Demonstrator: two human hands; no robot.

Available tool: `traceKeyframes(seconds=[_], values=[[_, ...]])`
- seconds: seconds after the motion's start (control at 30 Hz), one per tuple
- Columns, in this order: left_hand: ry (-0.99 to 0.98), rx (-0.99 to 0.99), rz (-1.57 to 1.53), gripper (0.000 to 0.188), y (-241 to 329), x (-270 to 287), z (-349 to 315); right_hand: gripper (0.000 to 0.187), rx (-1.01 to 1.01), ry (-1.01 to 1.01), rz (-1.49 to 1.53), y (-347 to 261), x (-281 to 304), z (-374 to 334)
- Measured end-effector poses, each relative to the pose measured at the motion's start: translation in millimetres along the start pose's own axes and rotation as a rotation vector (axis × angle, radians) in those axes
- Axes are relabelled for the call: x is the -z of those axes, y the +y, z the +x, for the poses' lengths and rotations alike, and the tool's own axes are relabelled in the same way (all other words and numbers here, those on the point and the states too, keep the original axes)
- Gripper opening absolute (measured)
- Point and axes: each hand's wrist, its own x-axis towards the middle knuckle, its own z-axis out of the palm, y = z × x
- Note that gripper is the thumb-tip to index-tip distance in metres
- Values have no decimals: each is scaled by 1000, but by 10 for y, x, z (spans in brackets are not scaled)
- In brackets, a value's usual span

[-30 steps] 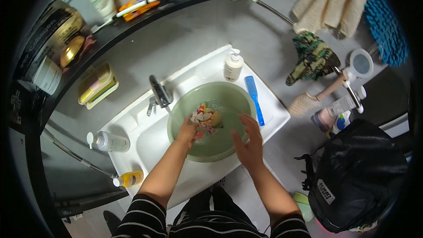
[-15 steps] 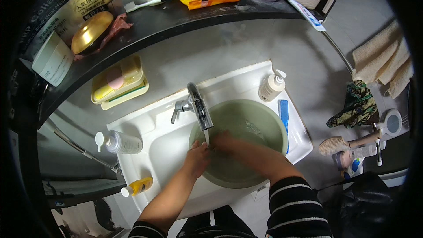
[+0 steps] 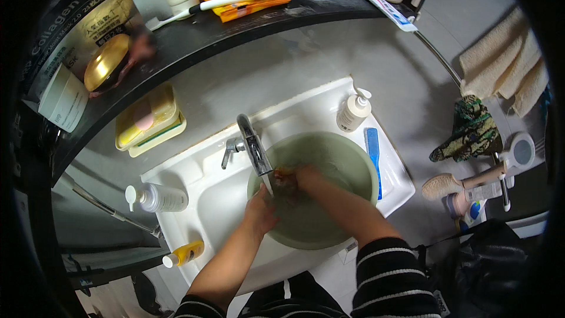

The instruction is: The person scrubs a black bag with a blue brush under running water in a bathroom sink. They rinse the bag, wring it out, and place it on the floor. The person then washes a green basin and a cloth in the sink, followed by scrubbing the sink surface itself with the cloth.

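Note:
A pale green basin (image 3: 372, 171) stands in the white sink, with water in it. From the chrome faucet (image 3: 254, 147) a thin stream runs down at the basin's left side. My left hand (image 3: 262, 211) is by that stream at the basin's left rim, its fingers curled; what they hold, if anything, is hidden. Inside the basin, just right of the stream, my right hand (image 3: 300, 179) is smeared by motion. A small brownish-orange patch shows at its fingers, too blurred to name.
Pump bottles stand on the sink's left (image 3: 168, 197) and back right (image 3: 354, 112). A yellow bottle (image 3: 189, 252) lies at the left edge, a blue brush-like tool (image 3: 373, 159) at the right. Above hangs a dark shelf (image 3: 235, 34) with toiletries. A soap box (image 3: 150, 121) is on the wall.
The whole view has shifted slightly, with the sink a little further left. My right hand has moved within the basin, and a brownish-orange patch now shows at its fingers. My left hand stays by the stream.

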Motion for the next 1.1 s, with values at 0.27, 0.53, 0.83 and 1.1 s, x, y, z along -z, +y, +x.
traceKeyframes(seconds=[0.27,0.53,0.83,1.1], values=[[-382,173,-43,73,65,55,92,38,510,-213,537,228,1325,-575],[-49,-49,36,83,-56,-1,-70,30,55,-388,311,-140,238,-341],[45,-313,-109,65,221,470,41,24,292,22,-84,-340,633,-662],[175,-587,-76,57,584,469,-39,23,617,456,599,-413,1380,-1585]])
